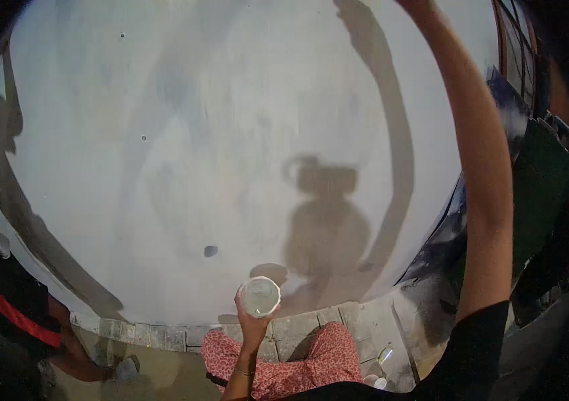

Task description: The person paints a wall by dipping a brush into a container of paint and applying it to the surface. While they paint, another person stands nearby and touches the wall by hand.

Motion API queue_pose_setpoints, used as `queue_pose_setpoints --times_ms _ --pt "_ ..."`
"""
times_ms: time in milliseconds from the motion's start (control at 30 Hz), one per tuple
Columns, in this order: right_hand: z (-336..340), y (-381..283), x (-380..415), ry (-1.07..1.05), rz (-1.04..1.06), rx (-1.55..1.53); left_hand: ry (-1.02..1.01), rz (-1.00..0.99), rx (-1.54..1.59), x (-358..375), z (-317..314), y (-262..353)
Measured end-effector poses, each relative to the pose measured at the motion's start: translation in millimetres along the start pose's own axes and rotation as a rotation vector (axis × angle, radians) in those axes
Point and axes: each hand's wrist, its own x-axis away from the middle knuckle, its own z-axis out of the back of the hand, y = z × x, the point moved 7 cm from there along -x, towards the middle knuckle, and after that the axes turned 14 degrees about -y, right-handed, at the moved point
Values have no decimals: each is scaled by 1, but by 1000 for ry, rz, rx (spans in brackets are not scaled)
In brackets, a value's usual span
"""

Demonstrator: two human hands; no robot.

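Observation:
A round white-rimmed cup (260, 297) with pale contents is in my left hand (251, 324), its fingers wrapped round the side, above my lap and near the foot of the wall. My right arm reaches up along the right side toward the white wall (231, 167). Only the base of my right hand (419, 5) shows at the top edge; its fingers, and anything in them, are out of the frame. Shadows of my head and raised arm fall on the wall, which has patchy grey-blue areas and a dark spot (211, 251).
At the left edge sits another person (10, 301) in dark clothes with a red stripe, one foot near the wall. Paving bricks (157, 337) run along the wall's base. Small containers (379, 383) lie right of my knees. Dark green material (542, 180) stands at the right.

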Motion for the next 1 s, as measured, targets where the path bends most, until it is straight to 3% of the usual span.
queue_pose_setpoints --times_ms 100,133,200,233,267,300,400,467,500,567,633,700,733,767,800,1000 --pt "-16 -32 65 -63 18 -41 -11 -12 -33 6 0 -5" --pt "-26 -43 109 -202 31 134 16 -10 -15 8 2 -4" --pt "-28 -106 158 -212 56 -124 55 2 -45 9 6 -6" --pt "-32 -138 191 -311 10 -171 57 20 -51 9 8 -4" --pt "-45 -154 233 -580 -124 -404 50 25 -74 7 8 1" --pt "-41 -190 254 -501 5 -421 45 30 -98 4 11 4" --pt "-38 -249 302 -610 -21 -638 -5 -53 -106 -9 20 -11" --pt "-53 -263 327 -726 -323 -901 -15 -37 -132 -25 30 -47" --pt "-57 -274 338 -734 -330 -926 -36 -33 -152 -32 36 -62" --pt "-64 -278 374 -556 -596 -972 -29 -8 -244 -36 43 -88" --pt "-69 -300 401 -466 -636 -1071 -19 8 -331 -43 44 -93" --pt "-66 -315 398 -223 -784 -1215 -88 -55 -330 -39 37 -82" --pt "-70 -327 401 -230 -731 -1147 -82 -45 -303 -35 35 -88" --pt "-79 -339 410 -303 -885 -1218 -77 -21 -307 -30 34 -98" --pt "-89 -352 414 -329 -884 -1208 -83 5 -255 -29 33 -103" --pt "-153 -402 450 -631 -1060 -1161 -199 -119 -621 -23 16 -88"
